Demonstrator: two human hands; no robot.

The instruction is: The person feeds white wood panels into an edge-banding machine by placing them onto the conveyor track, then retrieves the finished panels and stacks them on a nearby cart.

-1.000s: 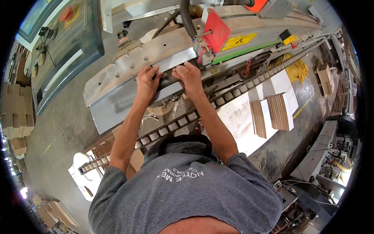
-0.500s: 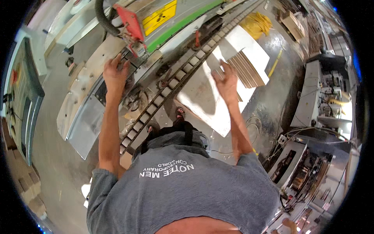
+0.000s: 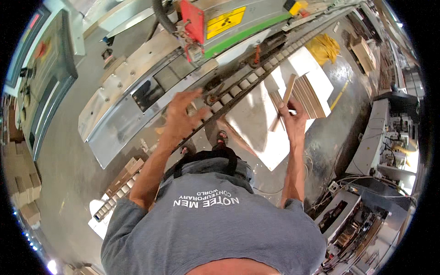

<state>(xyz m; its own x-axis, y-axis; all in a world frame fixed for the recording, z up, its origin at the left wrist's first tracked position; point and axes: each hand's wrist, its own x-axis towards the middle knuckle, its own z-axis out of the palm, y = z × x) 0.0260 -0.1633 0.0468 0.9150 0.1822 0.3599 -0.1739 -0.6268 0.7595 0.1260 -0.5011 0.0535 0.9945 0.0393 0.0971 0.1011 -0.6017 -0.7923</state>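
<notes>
My right hand [image 3: 293,115] is closed around the lower end of a narrow brown board strip [image 3: 289,88], which sticks up between thumb and fingers. Right beside it, a stack of similar brown board strips [image 3: 308,97] rests on a white panel [image 3: 270,153]. My left hand [image 3: 181,113] hangs over the near side of the machine, fingers spread, holding nothing and somewhat blurred. Under and beside that hand runs a conveyor chain with pale square pads [image 3: 245,84], crossing diagonally. Beyond it lies the machine's metal bed [image 3: 169,77].
A green-edged machine housing with a yellow sign [image 3: 226,23] and a red guard [image 3: 192,20] stands at the far side. A yellow cloth [image 3: 323,48] lies past the panel. Opened equipment with wiring [image 3: 350,215] is at the right. Stacked boards [image 3: 20,176] stand at far left.
My right hand has closed on one board strip and lifted it by the stack. My left hand has moved right and nearer, from the metal bed to the chain. The view has shifted.
</notes>
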